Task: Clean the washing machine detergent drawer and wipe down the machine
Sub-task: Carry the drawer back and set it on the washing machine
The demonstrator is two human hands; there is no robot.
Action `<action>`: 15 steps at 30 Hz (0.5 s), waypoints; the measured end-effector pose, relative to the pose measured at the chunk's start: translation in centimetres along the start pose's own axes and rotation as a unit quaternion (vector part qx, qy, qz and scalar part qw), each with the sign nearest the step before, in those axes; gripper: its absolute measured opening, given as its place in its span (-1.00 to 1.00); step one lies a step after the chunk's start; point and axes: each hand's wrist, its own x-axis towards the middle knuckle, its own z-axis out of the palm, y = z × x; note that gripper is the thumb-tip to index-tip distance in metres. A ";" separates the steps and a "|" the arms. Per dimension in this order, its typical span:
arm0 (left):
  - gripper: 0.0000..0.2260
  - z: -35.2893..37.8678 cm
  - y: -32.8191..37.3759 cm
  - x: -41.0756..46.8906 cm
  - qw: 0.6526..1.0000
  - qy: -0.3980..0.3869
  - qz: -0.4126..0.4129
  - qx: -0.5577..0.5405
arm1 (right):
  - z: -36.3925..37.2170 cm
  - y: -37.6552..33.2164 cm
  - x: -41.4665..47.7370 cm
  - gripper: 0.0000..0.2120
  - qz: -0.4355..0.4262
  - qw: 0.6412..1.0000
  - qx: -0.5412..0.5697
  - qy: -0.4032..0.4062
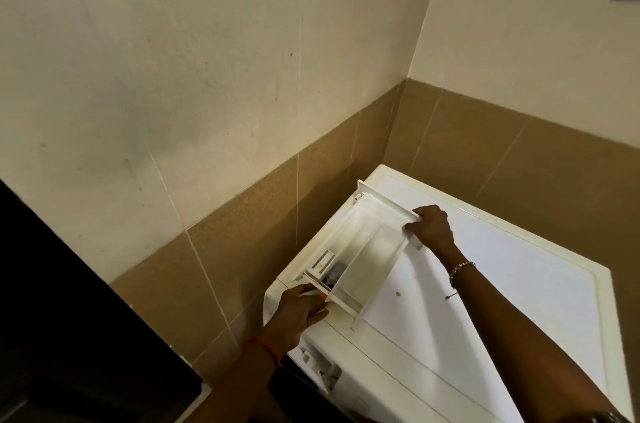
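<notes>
the right grip (433, 228) is closed around the far end of the detergent drawer (360, 249), with the fingers curled over the long front panel and the thumb side hidden behind it. the left grip (304, 308) is set at the near end, where the drawer's corner is pinched between the thumb on top and the nearly straight fingers below. the drawer is held out of its slot, over the left back part of the washing machine (485, 284) top, tilted and turned at an angle to the machine's edges; whether it rests on the top or is lifted clear of it cannot be told.

the drawer is made of white, matt, hard plastic, oblong and open on top, and is split by thin upright walls into long compartments. a small grey-blue cap (334, 273) is seen in the narrow compartment near the left grip. the machine top is a smooth white panel framed by a raised cream rim, and a small brown spot (398, 293) is seen on it just beside the drawer.

a beaded bracelet (462, 270) is worn on the right wrist and a red thread (266, 348) on the left. the corner behind is tiled, cream above and a brown band (242, 232) below. a dark surface (52, 318) fills the lower left
</notes>
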 end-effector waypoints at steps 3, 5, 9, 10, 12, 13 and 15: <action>-0.82 -0.7 0.3 -0.2 1.000 -0.010 -0.010 0.019 | 0.0 -0.1 -2.9 -0.65 -0.020 0.999 0.020 0.040; -0.84 -1.0 0.6 -0.5 0.999 -0.017 -0.016 0.026 | 0.1 -0.4 -4.7 -0.53 -0.033 0.997 0.026 0.071; -0.92 -1.4 1.4 -1.2 0.998 -0.038 -0.018 0.056 | 0.6 -0.6 -7.4 -0.47 -0.059 0.991 0.018 0.118; -0.90 -1.7 1.7 -1.6 0.997 -0.043 -0.017 0.068 | 0.8 -0.9 -8.6 -0.47 -0.058 0.991 0.017 0.122; -0.90 -1.9 2.1 -1.9 0.995 -0.037 -0.004 0.092 | 1.2 -1.4 -10.2 -0.48 -0.065 0.991 0.006 0.118; -0.90 -1.9 2.2 -2.1 0.994 -0.036 0.005 0.103 | 1.4 -1.6 -11.2 -0.48 -0.067 0.991 0.000 0.112; -0.89 -2.0 2.6 -2.9 0.991 -0.036 0.021 0.129 | 1.9 -1.8 -13.5 -0.50 -0.071 0.992 -0.012 0.107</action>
